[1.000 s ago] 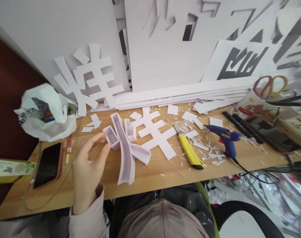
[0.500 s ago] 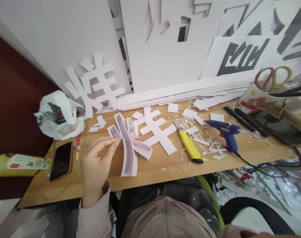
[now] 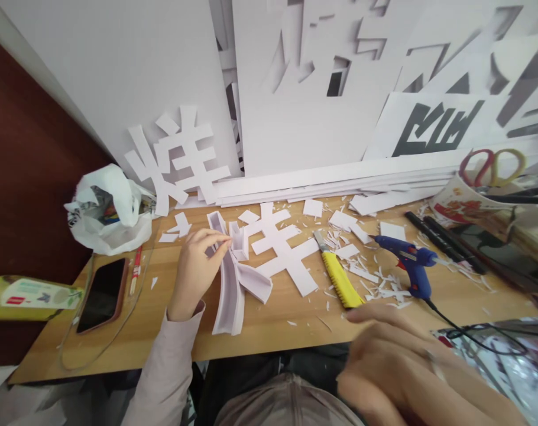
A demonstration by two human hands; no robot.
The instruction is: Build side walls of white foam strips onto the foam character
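My left hand (image 3: 198, 266) is closed in a pinch, thumb and fingertips meeting over the upper stem of a white foam-board character piece (image 3: 228, 302) with raised side walls. Whether anything is in that pinch is too small to make out. The hand covers the piece's upper left branch. Just right of it lies a flat white cut-out character part (image 3: 291, 260). My right hand (image 3: 402, 367), blurred and close to the camera, hangs over the table's front edge with its fingers bent. It overlaps the lower end of a yellow utility knife (image 3: 340, 278); its fingertips are unclear.
A blue glue gun (image 3: 411, 260) with a cord lies among white scraps at right, near black markers (image 3: 444, 242) and a cup (image 3: 455, 198) with scissors. At left are a phone (image 3: 103, 296), a plastic bag (image 3: 109, 213) and a bottle (image 3: 33, 299). White boards (image 3: 295, 136) lean behind.
My left hand has moved right, from the piece's left branch to over its stem. My right hand has come into view at the lower right. The camera view has shifted slightly.
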